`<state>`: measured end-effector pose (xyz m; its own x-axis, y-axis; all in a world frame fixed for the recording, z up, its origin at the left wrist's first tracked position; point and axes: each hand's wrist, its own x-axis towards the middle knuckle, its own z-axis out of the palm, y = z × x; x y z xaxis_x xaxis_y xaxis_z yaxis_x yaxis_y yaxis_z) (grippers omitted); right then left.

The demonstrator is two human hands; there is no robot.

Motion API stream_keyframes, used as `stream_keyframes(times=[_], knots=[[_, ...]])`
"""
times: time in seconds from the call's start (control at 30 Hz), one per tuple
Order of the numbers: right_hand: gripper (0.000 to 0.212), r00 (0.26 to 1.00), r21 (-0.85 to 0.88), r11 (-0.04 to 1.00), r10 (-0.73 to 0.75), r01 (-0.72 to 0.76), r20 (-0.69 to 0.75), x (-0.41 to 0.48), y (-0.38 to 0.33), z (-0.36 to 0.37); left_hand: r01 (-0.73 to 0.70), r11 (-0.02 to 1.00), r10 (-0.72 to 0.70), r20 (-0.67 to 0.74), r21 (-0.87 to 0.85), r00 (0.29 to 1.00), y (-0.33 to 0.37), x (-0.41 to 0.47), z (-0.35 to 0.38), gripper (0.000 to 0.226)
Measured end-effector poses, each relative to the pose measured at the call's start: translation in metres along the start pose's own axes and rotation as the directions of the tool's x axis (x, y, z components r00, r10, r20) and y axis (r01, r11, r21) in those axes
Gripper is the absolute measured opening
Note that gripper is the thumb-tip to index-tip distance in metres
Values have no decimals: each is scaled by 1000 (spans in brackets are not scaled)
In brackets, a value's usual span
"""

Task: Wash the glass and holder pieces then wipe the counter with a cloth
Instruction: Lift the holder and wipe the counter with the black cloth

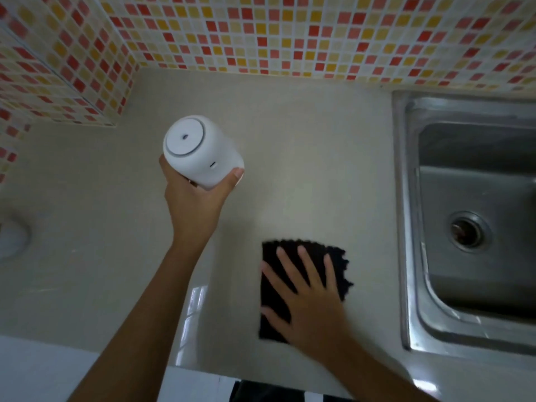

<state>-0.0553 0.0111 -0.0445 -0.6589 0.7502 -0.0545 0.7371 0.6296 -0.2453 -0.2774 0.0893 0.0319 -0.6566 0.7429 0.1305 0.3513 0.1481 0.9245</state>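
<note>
My left hand (193,204) grips a white cylindrical container (200,150) from below and holds it above the beige counter (304,158), tilted with its round top toward me. A dark cloth (280,259) lies flat on the counter near the front edge. My right hand (307,297) presses down on the cloth with its fingers spread and straight. No glass is visible.
A stainless steel sink (475,216) with a round drain (467,232) is set into the counter at the right. A mosaic tile wall (261,33) of red, orange and cream runs along the back and left. A pale rounded object (11,236) sits at the left edge.
</note>
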Motion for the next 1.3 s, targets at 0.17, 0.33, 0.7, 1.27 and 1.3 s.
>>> stream_keyframes(times=[0.17,0.33,0.7,1.27,1.3], knots=[[64,989,-55,991,113,-118,-96,58,82,-12,-31,999,31,31,7,999,1,7,6,95],[72,847,-34,848,524,-529,-93,187,180,-45,-72,997,72,-7,20,997,-3,13,-15,94],[62,996,78,997,14,-7,-86,189,-40,10,-116,992,119,-90,46,989,6,31,-55,94],[66,969,4,971,239,-239,-65,226,14,-5,-60,997,63,-56,48,996,-3,18,-45,92],[63,984,31,987,157,-155,-84,194,-1,-1,-60,998,62,-52,37,997,-1,18,-41,90]])
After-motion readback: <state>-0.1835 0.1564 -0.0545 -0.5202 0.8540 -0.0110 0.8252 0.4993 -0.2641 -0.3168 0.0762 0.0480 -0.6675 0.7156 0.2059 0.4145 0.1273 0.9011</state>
